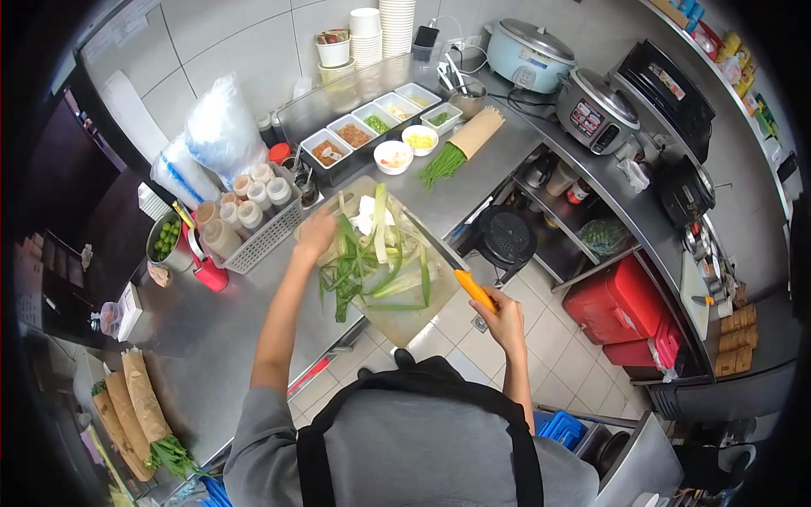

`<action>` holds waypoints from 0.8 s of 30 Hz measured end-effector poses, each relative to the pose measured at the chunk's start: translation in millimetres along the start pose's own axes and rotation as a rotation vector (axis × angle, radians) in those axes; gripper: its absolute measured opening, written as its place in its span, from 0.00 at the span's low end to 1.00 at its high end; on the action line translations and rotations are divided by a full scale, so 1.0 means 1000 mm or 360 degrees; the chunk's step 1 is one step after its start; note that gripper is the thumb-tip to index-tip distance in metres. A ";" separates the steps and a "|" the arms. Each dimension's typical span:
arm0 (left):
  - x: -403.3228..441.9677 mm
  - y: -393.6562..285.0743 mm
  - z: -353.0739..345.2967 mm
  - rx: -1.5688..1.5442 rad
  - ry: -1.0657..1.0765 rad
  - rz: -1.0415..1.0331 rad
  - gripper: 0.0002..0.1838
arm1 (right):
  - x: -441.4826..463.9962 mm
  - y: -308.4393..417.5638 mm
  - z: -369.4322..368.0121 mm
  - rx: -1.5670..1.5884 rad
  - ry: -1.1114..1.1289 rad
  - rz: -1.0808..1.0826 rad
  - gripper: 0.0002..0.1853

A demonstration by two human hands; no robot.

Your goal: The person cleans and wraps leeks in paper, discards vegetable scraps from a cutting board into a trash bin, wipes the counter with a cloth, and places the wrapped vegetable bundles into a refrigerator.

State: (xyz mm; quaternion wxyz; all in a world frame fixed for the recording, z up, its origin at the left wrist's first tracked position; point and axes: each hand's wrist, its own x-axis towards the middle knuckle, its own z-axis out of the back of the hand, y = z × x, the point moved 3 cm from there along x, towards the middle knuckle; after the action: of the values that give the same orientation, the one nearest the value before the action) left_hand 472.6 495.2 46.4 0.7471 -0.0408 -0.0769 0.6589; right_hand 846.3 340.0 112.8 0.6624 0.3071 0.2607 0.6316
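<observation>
A cutting board (pixel 390 321) lies at the counter's corner, its near part jutting past the edge above the floor. Cut leek leaves (pixel 351 270) and pale leek pieces (pixel 382 224) are strewn over it, with a crumpled white piece (pixel 369 215) among them. My left hand (pixel 316 234) is closed at the board's left edge, its fingertips partly hidden. In my right hand (pixel 503 321) is a knife (pixel 475 290), held by its orange handle. The blade points up and left along the board's right edge.
Behind the board are topping trays (pixel 351 133), two small bowls (pixel 394 157) and paper-wrapped green stalks (pixel 460 150). A bottle basket (pixel 262 232) stands left. Rice cookers (pixel 598 110) line the right counter, above open shelves (pixel 553 198) and a red cooler (pixel 621 300).
</observation>
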 end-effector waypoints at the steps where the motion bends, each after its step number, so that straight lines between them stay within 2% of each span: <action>1: 0.009 -0.004 0.007 -0.0091 -0.0100 0.0020 0.11 | 0.000 -0.002 -0.003 0.0006 -0.0005 0.0029 0.18; 3: 0.033 -0.019 0.018 -0.0277 -0.0289 0.0071 0.12 | 0.002 -0.004 -0.008 0.0033 -0.0011 0.0046 0.18; 6: 0.062 -0.037 -0.006 -0.0276 0.0140 0.0132 0.18 | 0.003 -0.001 -0.016 0.0104 -0.0021 0.0049 0.18; 9: 0.075 -0.030 -0.029 -0.0039 0.0289 0.0077 0.20 | 0.001 0.000 -0.019 0.0207 -0.0021 0.0105 0.18; 12: 0.080 -0.013 -0.019 -0.0595 0.0157 0.0185 0.16 | -0.001 -0.007 -0.026 0.0418 0.0033 0.0071 0.17; 13: 0.072 -0.014 -0.003 -0.0673 -0.0116 0.0153 0.11 | -0.002 -0.008 -0.027 0.0505 0.0075 0.0015 0.16; 17: 0.053 -0.007 0.041 -0.0921 -0.0742 0.0041 0.11 | -0.002 -0.009 -0.034 0.0836 0.0311 -0.0203 0.16; 20: 0.025 -0.015 0.057 -0.1311 -0.0786 0.0219 0.11 | 0.004 -0.003 -0.045 0.1113 0.0462 -0.0245 0.17; 21: 0.021 -0.014 0.049 -0.1133 -0.0551 0.0394 0.10 | 0.010 0.003 -0.051 0.1099 0.0413 -0.0091 0.18; 24: -0.015 -0.059 0.025 -0.2632 -0.0682 0.0247 0.10 | 0.025 0.039 -0.079 0.0999 0.0155 0.0449 0.22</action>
State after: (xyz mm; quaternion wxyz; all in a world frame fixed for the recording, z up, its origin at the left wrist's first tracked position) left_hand 524.6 471.7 80.2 0.3995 -0.4522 -0.6691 0.4338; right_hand 763.6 371.4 88.6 0.4287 0.4985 0.4286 0.6198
